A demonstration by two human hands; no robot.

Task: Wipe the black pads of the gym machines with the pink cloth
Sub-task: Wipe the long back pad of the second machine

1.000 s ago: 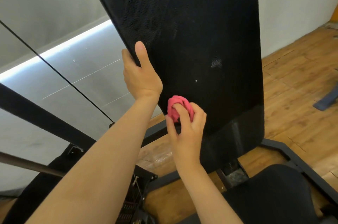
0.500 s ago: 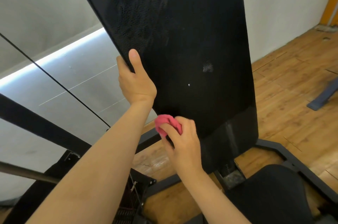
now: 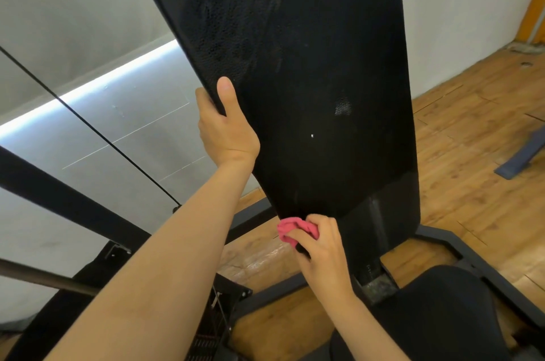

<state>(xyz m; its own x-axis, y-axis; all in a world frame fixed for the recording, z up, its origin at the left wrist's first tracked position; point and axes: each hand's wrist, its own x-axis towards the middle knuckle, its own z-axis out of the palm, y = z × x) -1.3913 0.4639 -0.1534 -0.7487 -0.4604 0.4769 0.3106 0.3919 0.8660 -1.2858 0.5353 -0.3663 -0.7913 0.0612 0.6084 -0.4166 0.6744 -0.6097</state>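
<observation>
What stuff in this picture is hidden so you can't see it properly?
Head view:
- Top of the tall black back pad: cut off by the upper edge.
- Fingers of the left hand: hidden behind the pad's side; only the thumb shows.
- Most of the crumpled pink cloth: covered by the right hand.
- Part of the black seat pad: cut off by the bottom edge.
</observation>
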